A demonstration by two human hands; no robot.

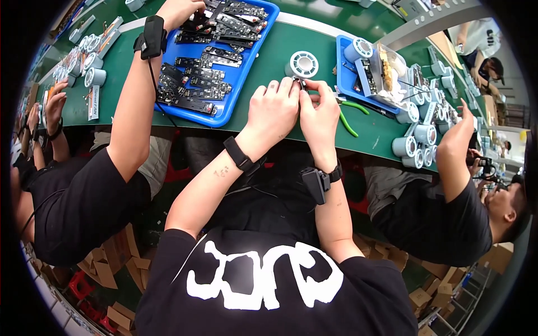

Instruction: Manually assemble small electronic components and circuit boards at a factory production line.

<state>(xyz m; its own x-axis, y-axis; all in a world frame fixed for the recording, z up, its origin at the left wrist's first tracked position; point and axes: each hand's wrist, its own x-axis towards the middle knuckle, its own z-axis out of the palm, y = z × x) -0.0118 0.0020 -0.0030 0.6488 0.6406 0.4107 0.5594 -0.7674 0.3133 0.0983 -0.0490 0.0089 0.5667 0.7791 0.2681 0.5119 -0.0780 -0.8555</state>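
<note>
My left hand (273, 111) and my right hand (318, 116) meet over the green table, fingertips pinched together. Between them is a small dark part (303, 84), mostly hidden by the fingers, so its kind cannot be made out. Just beyond the fingertips stands a round, light grey-blue plastic housing (304, 64) with a ring of openings on top. Pliers with green handles (352, 119) lie to the right of my right hand. Left of my left hand is a blue tray (225, 115) with many small black circuit boards (210, 78) laid in rows.
A co-worker's arm (131, 106) reaches into the blue tray from the left. A smaller blue tray (343, 56) at the right holds a housing and a plastic box. Several grey-blue housings (417, 148) cluster beside another person on the right. Cardboard boxes (112, 260) lie on the floor.
</note>
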